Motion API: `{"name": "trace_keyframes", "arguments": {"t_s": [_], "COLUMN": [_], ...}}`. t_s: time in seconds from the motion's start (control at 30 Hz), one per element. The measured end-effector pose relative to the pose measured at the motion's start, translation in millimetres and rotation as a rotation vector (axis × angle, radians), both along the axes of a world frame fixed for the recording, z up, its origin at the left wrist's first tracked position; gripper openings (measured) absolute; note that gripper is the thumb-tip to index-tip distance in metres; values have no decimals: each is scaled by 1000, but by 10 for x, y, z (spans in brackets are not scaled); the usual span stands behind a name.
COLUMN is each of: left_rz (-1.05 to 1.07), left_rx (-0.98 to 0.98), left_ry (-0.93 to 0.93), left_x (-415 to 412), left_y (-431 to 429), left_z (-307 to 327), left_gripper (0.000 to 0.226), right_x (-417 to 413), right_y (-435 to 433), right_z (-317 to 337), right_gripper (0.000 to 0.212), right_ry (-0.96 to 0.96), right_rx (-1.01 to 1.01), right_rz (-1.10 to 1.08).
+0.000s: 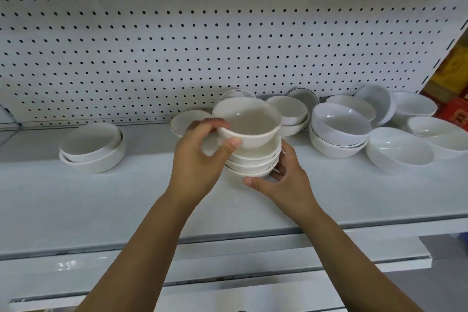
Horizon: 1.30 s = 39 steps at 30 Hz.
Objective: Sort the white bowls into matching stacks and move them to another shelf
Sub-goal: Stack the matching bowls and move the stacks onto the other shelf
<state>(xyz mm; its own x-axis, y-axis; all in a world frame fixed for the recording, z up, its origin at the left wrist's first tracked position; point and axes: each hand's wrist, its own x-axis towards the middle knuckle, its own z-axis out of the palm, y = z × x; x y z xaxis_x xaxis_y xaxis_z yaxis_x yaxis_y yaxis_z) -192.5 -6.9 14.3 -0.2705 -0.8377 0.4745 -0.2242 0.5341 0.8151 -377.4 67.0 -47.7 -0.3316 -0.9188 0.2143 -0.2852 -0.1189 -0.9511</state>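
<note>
My left hand (200, 159) grips a small cream bowl (249, 121) by its near rim, thumb on the outer wall, holding it tilted on top of a stack of shallow cream bowls (253, 162) in the middle of the white shelf (101, 197). My right hand (283, 180) cups the stack's right and lower side, fingers curled around its base. A pair of nested cream bowls (92, 147) sits at the left.
Behind the stack lie a rimmed plate-like bowl (187, 120) and small cream bowls (291, 111). At the right stand bluish-white bowls (339, 126) in loose piles and oval dishes (400, 149). A pegboard wall (202, 45) backs the shelf. A lower shelf edge (228, 261) runs below.
</note>
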Motion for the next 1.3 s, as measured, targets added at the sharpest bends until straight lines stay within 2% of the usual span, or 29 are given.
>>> {"name": "trace_keyframes", "arguments": {"t_s": [0.27,0.47,0.77,0.83,0.9,0.93,1.03,1.1,1.3], "left_rz": [101,190,149,106,21,-35,-193,-215,-219], "left_rx": [-179,-299,-94,47,271,356,457,512,511], "left_ry": [-159,-138,-2,38,114,149,231,313,339], "left_x": [-6,-26,-56,-63,-57,-49,-47,-50,-76], "left_y": [22,125,253,276,252,228,154,152,364], "left_z": [-138,-294,-238,-196,-145,-115,-46,-3,-11], "left_gripper": [37,44,53,68,83,82,42,27,36], "right_x": [12,24,35,33,32,33,35,36,-15], "right_y": [2,3,-1,-5,-2,2,11,7,207], "right_z": [2,20,42,45,47,47,58,60,78], "right_gripper": [105,107,111,112,112,111,108,106,106], "right_ry": [7,31,50,52,54,52,33,17,-5], "right_rx": [13,31,49,57,65,66,65,58,61], "right_rz": [-4,11,-1,-2,-6,-11,-35,-50,-53]}}
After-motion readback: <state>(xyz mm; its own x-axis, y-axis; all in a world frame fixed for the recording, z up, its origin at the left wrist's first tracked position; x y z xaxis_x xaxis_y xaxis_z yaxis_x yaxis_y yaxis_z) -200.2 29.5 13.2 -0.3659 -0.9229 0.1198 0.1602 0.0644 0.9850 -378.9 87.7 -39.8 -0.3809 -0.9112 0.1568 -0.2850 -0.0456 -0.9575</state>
